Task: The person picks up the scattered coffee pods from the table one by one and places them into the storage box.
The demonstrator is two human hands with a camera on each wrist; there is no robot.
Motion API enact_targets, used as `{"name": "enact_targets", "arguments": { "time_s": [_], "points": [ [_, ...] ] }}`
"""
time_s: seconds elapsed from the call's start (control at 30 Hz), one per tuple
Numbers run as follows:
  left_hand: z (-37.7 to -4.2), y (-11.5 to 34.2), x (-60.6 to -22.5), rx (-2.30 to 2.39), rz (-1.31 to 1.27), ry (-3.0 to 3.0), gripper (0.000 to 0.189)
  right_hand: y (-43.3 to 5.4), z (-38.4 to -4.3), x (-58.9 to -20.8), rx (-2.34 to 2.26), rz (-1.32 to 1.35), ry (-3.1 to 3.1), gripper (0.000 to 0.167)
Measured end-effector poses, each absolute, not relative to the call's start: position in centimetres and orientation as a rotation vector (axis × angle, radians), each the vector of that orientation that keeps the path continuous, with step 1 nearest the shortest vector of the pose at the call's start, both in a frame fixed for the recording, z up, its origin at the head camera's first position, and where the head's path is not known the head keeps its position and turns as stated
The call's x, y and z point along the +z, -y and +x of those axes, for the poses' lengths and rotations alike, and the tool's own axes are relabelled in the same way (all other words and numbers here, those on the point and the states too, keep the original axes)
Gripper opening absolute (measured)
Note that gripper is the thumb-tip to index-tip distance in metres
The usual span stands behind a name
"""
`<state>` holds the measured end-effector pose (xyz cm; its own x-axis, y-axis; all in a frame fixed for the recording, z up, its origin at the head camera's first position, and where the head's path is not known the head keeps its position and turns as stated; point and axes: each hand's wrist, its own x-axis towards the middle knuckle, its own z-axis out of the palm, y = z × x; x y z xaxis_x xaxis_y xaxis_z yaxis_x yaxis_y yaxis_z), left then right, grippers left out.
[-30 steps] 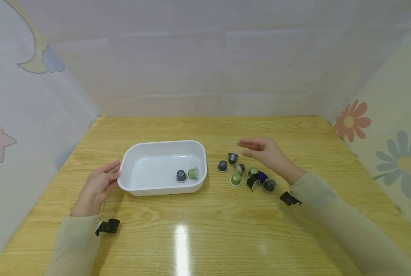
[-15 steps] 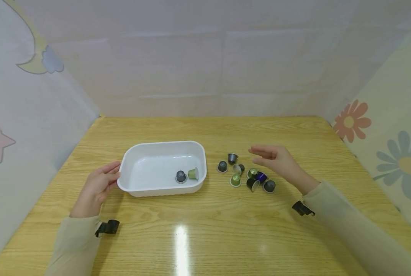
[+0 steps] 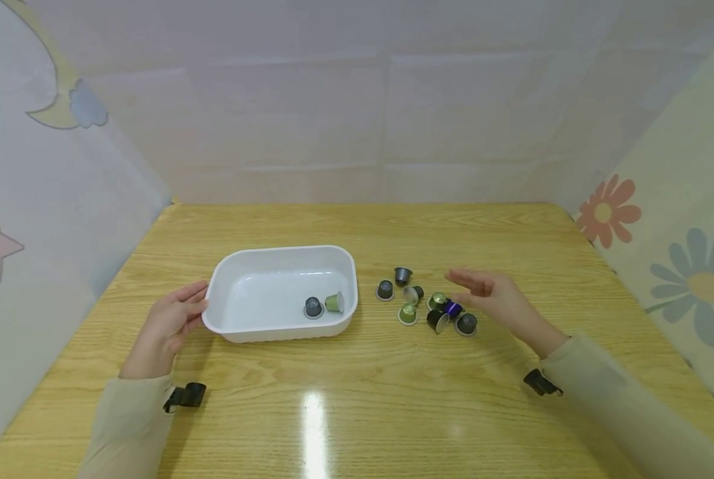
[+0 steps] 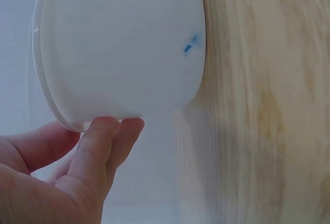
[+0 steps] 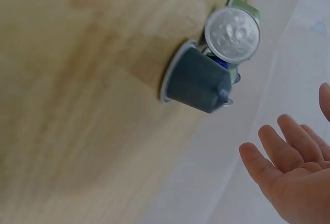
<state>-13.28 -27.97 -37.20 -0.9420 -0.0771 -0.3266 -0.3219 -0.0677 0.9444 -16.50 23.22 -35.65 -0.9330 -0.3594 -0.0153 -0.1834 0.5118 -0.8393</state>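
Note:
At the left end of a white tray (image 3: pixel 237 330), my left hand (image 3: pixel 168 320) holds the rim with thumb and fingertips. The left wrist view shows the fingertips at the tray's outer wall (image 4: pixel 124 54). Inside the tray, a grey coffee capsule (image 3: pixel 313 307) stands beside a green capsule (image 3: pixel 334 302) lying on its side. My right hand (image 3: pixel 493 296) hovers with fingers apart, nothing between them, just right of the loose capsules. Nearest to it are a purple capsule (image 3: pixel 453 308), a green capsule (image 3: pixel 437 301) and a dark grey capsule (image 5: pixel 198 80).
Several more capsules lie loosely grouped right of the tray, among them a black one (image 3: pixel 437 320), a green one (image 3: pixel 407 313) and a grey one (image 3: pixel 402 275). The wooden table (image 3: pixel 249 412) meets printed cloth walls (image 3: pixel 309 120) at the back and sides.
My right hand has moved right and toward me, from beyond the capsules to beside the purple one. My left hand, the tray and the capsules keep their places.

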Motion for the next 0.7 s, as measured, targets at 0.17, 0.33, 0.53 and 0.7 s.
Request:
{"name": "enact_targets", "arguments": {
  "time_s": [0.17, 0.33, 0.53, 0.7],
  "points": [
    [-13.2, 28.0, -37.2, 2.113, -0.431, -2.045, 0.06, -23.7, -15.9, -36.3, -1.395, -0.477, -2.556, 0.062],
    [-13.2, 28.1, -37.2, 2.146, -0.43, -2.028, 0.06, -24.2, -15.5, -36.8, -1.416, -0.477, -2.547, 0.065],
    [-13.3, 28.0, -37.2, 2.235, -0.433, -1.95, 0.062, -24.8, -15.0, -37.5, -1.329, -0.53, -2.636, 0.069],
    [-13.3, 28.1, -37.2, 2.188, -0.447, -1.984, 0.061, -25.2, -14.7, -37.9, -1.304, -0.49, -2.635, 0.078]
  ]
}}
